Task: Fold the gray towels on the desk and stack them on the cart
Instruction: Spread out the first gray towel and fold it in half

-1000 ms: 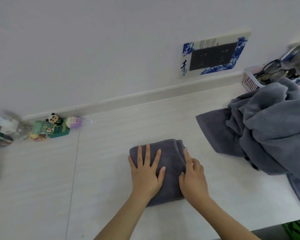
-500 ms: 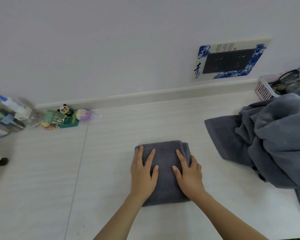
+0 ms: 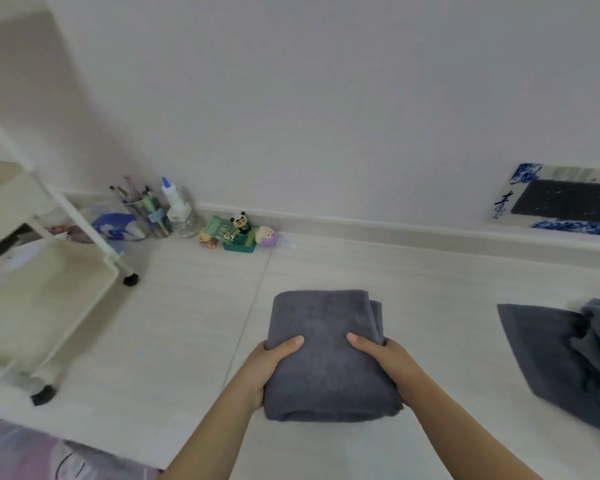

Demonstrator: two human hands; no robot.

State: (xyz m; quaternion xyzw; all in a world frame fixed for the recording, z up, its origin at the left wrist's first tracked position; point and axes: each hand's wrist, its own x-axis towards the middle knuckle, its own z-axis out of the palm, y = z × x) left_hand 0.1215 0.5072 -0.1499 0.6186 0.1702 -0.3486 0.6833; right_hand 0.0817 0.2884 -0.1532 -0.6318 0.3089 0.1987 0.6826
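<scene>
So the folded gray towel (image 3: 326, 355) sits low in the middle of the frame, on or just over the white desk (image 3: 187, 323), can't tell if it's lifted. The left hand (image 3: 267, 367) grips its left edge and the right hand (image 3: 385, 362) grips the right edge, thumbs on top and the fingers tucked out of sight underneath or behind. The layered fold edges show along the towel's upper right side.

Room-wise: there's a wide bare stretch of desk between the towel and the cream cart (image 3: 42, 289) on the left side of the frame. The cart's lower tray looks open on top, with a slanted white post running across its upper right corner and black feet at its near corners. The desk's near edge cuts across the lower left, with some purple-pink fabric (image 3: 32, 455) below it.

On the right, the pile of unfolded gray towels (image 3: 575, 362) spills off the frame edge, well apart from the right hand. Along the back wall, upper left of centre: a pen cup (image 3: 146, 213), a glue bottle (image 3: 174, 202) and little figurines (image 3: 239, 230), all well clear of the towel. A blue-and-white framed panel (image 3: 561, 202) leans against the wall at the right.
</scene>
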